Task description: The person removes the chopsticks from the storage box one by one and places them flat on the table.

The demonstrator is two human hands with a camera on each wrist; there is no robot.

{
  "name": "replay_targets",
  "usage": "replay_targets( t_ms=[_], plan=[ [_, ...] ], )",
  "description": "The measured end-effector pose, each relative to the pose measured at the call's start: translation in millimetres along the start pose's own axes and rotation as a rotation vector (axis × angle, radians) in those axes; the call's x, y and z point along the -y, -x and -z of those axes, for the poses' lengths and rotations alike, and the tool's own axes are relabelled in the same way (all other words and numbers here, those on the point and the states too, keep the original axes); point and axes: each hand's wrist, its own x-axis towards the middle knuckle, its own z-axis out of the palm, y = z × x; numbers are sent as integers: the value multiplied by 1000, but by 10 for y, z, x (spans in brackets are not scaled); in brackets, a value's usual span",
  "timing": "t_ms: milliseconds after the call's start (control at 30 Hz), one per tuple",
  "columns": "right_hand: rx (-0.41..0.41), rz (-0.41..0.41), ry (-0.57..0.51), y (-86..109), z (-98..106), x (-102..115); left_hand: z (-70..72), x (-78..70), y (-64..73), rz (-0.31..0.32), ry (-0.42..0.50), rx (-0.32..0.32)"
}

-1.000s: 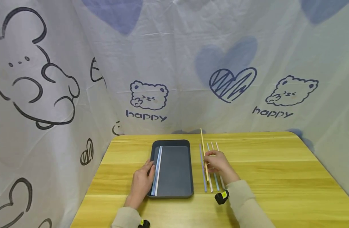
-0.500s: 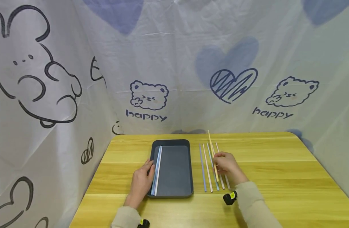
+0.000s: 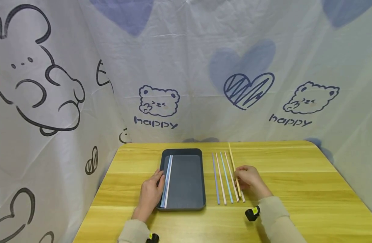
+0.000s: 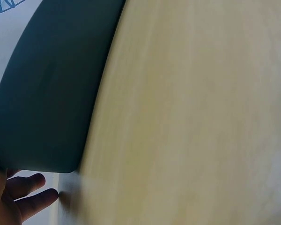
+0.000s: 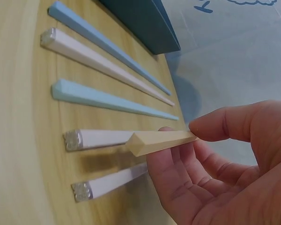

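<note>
My right hand (image 3: 250, 180) pinches a yellow chopstick (image 3: 232, 158) between thumb and fingers. In the right wrist view, the thick end of this yellow chopstick (image 5: 145, 142) points toward the camera, above the table and the pale chopsticks. Left of the hand lie a purple-blue chopstick (image 3: 215, 179), a pale pink one (image 3: 220, 179) and a light blue one (image 3: 226, 177). Two more pale pink chopsticks are nearest the hand, one partly hidden. My left hand (image 3: 151, 190) holds the left wall of a dark grey tray (image 3: 189, 182); its other fingers (image 4: 35, 205) hang outside the wall.
Blue and white chopsticks (image 3: 167, 182) lie together along the left side inside the tray. The wooden table (image 3: 295, 175) extends right of the chopsticks. A printed white curtain (image 3: 186, 67) stands behind and beside the table.
My right hand has moved right with the yellow chopstick, from beside the purple-blue one, across the row, to the rightmost chopsticks. The left hand and tray stay put.
</note>
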Motion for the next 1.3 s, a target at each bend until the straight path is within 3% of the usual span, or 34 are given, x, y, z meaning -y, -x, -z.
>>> replay_targets(
  t_ms=[633,1300],
  plan=[
    [-9,-59,-22,-19,114,-118,2,-9,0,-13,4,-13],
    [-99,-11,129,5,209,-169,15,-16,11,-18,6,-17]
  ],
)
